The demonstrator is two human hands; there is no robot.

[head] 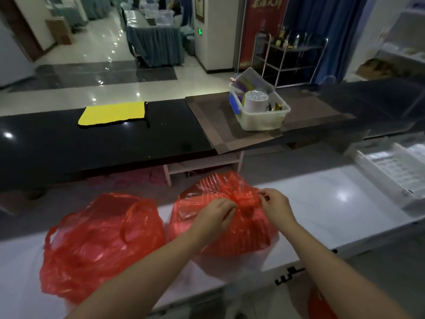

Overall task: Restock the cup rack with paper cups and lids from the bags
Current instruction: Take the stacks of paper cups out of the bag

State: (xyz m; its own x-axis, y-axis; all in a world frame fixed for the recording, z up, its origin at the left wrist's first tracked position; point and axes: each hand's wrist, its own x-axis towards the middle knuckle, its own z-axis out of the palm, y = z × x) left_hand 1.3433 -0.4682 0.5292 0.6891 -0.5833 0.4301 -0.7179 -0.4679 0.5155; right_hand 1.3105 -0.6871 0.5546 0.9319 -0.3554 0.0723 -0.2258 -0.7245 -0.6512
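Note:
Two red plastic bags stand on the white counter [322, 210]. The left bag [99, 247] has loose handles and a slack top. The right bag [220, 226] is knotted at the top, and ribbed stacks show through its plastic. My left hand [216, 214] pinches the plastic at the left of the knot. My right hand [274, 204] pinches it from the right. A white rack [395, 171] with compartments lies at the right end of the counter.
Behind runs a black counter [92, 143] with a yellow cloth [115, 113] and a brown mat [218, 125] bearing a white bin [259, 111] of packets and lids. A third red bag [322, 305] shows low at the right, below the counter edge.

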